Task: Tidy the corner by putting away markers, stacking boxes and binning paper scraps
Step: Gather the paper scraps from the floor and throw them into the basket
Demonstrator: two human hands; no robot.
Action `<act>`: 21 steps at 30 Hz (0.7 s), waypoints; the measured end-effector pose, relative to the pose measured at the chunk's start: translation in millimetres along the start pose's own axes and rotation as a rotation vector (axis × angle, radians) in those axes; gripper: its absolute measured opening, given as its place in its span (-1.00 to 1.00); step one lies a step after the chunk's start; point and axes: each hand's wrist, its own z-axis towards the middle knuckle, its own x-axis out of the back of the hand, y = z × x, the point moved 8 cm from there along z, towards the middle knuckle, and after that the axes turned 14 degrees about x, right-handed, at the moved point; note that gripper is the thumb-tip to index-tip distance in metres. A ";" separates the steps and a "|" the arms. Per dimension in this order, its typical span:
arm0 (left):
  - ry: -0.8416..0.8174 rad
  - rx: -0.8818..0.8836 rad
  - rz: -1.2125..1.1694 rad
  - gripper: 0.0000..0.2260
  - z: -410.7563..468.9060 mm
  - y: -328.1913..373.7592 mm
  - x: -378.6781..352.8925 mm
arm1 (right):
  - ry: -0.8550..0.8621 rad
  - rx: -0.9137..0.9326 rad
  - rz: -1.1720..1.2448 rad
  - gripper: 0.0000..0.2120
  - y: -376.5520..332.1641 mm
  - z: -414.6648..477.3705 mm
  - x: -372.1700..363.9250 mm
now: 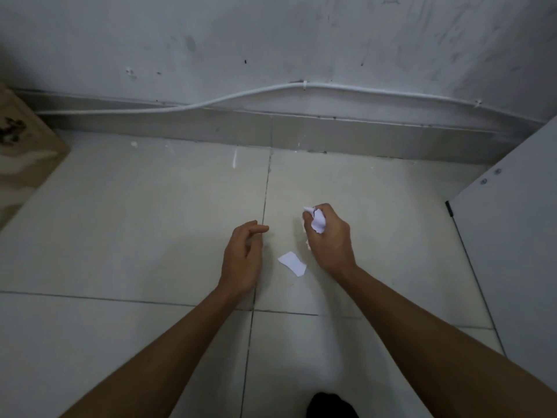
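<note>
Down on the pale tiled floor, from the head view: right hand curled tight around crumpled paper, white folds poking out between thumb and fingers; knuckles up, hovering just above the tiles; left hand loose and apart, fingers half-curled, gripping nothing, thumb side up, close to the dark grout line; between the two hands, nearer the right wrist, one flat paper scrap lying on the floor, white, torn-edged, touched by neither hand; a sliver of something pale just under the right hand's fingers, too hidden to tell what; both forearms bare, reaching in from the bottom corners.

Further back, grey skirting along the foot of a scuffed white wall; white cable clipped along it, sagging down to the left; at the far left edge, a cardboard box standing on the floor, well apart from the hands, dark print on its side blurred beyond reading; at the right edge, a white panel standing upright with two screw heads near its upper part; at the very bottom, a dark shape cut off by the frame, not possible to identify.
</note>
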 end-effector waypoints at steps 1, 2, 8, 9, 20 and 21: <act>0.008 -0.018 0.055 -0.76 -1.8 1.4 4.3 | -0.023 0.027 -0.046 -0.90 -2.5 -0.9 -0.9; 0.015 -0.035 0.112 -0.75 -3.7 2.3 7.7 | -0.047 0.084 -0.115 -0.92 -5.2 -3.5 -2.0; 0.004 -0.092 0.290 -0.76 -14.5 -5.2 8.5 | -0.532 0.326 -0.441 -0.78 -14.5 -63.2 -38.7; -0.008 -0.092 0.301 -0.76 -16.1 -6.4 6.9 | -0.549 0.318 -0.470 -0.91 -15.3 -68.6 -39.9; -0.075 -0.089 0.371 -0.80 -29.8 -3.4 8.3 | -0.531 0.184 -0.378 -0.84 -19.8 -62.8 -46.2; -0.071 -0.096 0.363 -0.78 -30.6 -0.8 12.1 | -0.523 0.180 -0.367 -0.80 -24.2 -57.9 -47.0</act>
